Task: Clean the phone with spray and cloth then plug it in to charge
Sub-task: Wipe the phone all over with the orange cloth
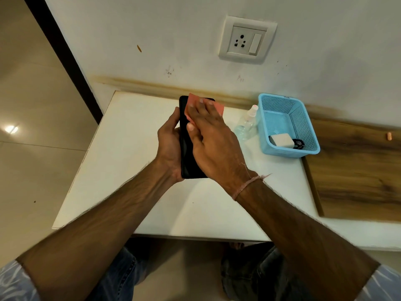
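Both hands meet above the white table (121,170), near the middle of its far edge. The left hand (168,144) grips the phone (186,148) from its left side, thumb along the near long edge and fingers hidden behind. The right hand (211,144) lies flat with fingers held together, pressing a pink cloth (195,102) onto the screen; the cloth shows past the fingertips at the phone's top end. The phone is a black slab, glossy, its screen dark, held lengthwise away from the person and raised off the table; whether it is wet cannot be told. Just right of the hands, near the far edge, a clear spray bottle (247,122) with a white nozzle stands just beside a light blue perforated basket (303,118). The basket sits at the table's far right corner and holds a white charger block (281,140) and a dark cable (298,143). Bare tabletop spreads wide to the left and toward the near edge. On the wall above, a white socket plate (247,40) with a switch sits up and to the right of the phone. A wooden surface (358,170) adjoins the table's right edge.
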A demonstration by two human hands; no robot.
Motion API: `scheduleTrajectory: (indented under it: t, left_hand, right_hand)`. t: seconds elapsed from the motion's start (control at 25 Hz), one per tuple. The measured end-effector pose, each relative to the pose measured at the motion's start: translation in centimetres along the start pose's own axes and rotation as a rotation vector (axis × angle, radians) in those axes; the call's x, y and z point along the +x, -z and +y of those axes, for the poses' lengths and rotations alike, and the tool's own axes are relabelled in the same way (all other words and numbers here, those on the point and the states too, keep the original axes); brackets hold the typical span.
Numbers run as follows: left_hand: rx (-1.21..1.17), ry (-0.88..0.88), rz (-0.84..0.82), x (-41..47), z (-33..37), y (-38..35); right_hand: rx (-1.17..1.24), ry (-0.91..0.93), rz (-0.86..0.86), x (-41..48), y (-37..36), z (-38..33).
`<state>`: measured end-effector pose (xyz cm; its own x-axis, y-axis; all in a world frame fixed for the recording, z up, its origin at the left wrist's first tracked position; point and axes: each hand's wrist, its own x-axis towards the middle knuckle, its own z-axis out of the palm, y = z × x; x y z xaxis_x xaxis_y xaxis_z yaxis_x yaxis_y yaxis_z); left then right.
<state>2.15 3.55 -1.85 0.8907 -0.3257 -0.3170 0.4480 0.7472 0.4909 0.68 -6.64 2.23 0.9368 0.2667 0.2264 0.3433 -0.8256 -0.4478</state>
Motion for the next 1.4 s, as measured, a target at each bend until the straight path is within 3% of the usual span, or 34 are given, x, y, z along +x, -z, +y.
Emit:
scheduleTrajectory:
  t: [0.28, 0.56, 0.68, 0.84, 1.0, 1.12, 1.4]
  left_hand:
    - [0.013, 0.024, -0.059, 0.2, 0.5, -0.1]
    - [-0.008, -0.003, -0.035, 0.3, -0.4, -0.3]
    - [-0.008, -0.016, -0.028, 0.2, -0.1, -0.3]
    - [0.005, 0.029, -0.1, 0.0, 0.4, -0.2]
    - [-0.011, 0.041, -0.161, -0.1, 0.4, -0.3]
    - [-0.023, 0.061, -0.187, -0.1, 0.4, -0.6]
    - [-0.007, 0.043, -0.1, 0.4, 0.3, 0.0]
  right_hand:
    - [-0.049, 0.14, -0.109, -6.3, -0.4, -0.3]
    - [-0.152, 0.029, -0.072, 2.6, 1.5, -0.1]
    - [-0.189, 0.07, -0.053, 4.0, 1.6, -0.1]
    - [-0.138, 0.21, -0.107, -1.4, 0.9, 0.0]
    - [-0.237, 0.302, -0.254, -8.9, 0.4, 1.3]
    - [-0.27, 0.32, -0.359, -9.6, 0.7, 2.0]
    - [-0.166, 0.146, -0.125, 1.7, 2.1, 0.7]
